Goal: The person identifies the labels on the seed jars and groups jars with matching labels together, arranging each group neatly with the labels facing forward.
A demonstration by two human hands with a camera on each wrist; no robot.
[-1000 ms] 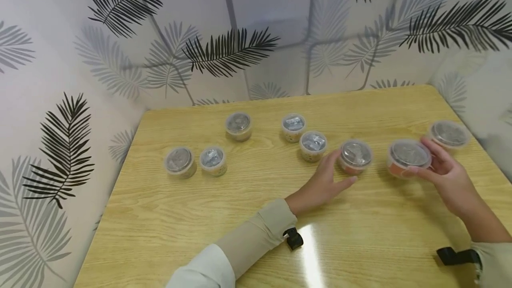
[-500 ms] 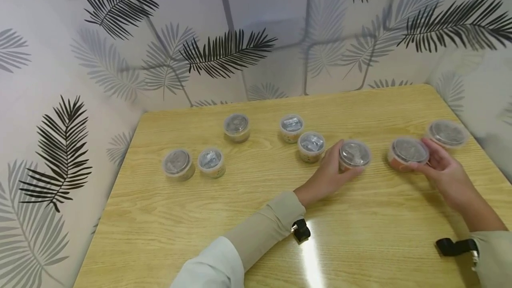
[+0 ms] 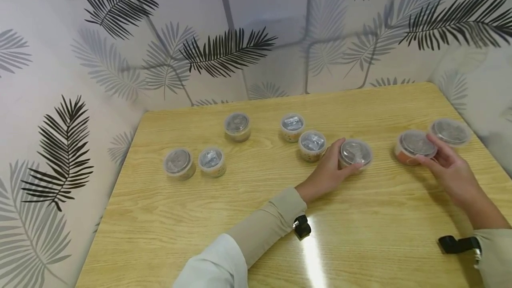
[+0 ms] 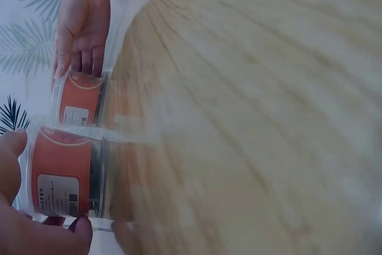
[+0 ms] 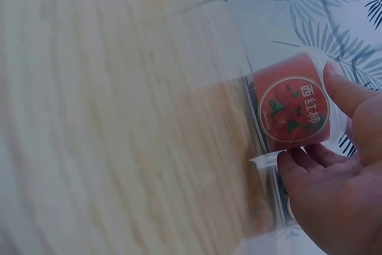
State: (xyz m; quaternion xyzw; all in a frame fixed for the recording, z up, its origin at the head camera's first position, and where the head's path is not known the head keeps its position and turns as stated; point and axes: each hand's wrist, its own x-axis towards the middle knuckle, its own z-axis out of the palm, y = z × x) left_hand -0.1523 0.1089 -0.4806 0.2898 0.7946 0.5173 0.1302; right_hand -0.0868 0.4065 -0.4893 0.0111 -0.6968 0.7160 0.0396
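From the head view, the left hand (image 3: 326, 174) grips a red round clear-lidded plastic tub (image 3: 355, 154) on the light wooden desk (image 3: 200, 217); the right hand (image 3: 448, 168) holds a second red lidded tub (image 3: 414, 146).

Left wrist view: fingers (image 4: 54, 240) curl around the red tub (image 4: 62, 171).

Right wrist view: thumb and fingers (image 5: 301, 162) pinch the tomato-labelled tub (image 5: 292, 108).

Head view bright and evenly lit, soft light from above. White glare streak on the table (image 3: 310, 252) near the front edge, between the two sleeves. Shadows faint and short under the tubs (image 3: 237, 126) and the left hand (image 3: 329, 173). Wide-angle bend shows at the edges; wall lines curve. Head view sharp throughout. Left wrist view washed out, wood grain smeared by motion blur, orange tub (image 4: 62, 173) fairly clear. Right wrist view also blurred across the table, pale haze on the left; red tub label (image 5: 293, 111) readable, right hand (image 5: 337, 195) slightly soft.
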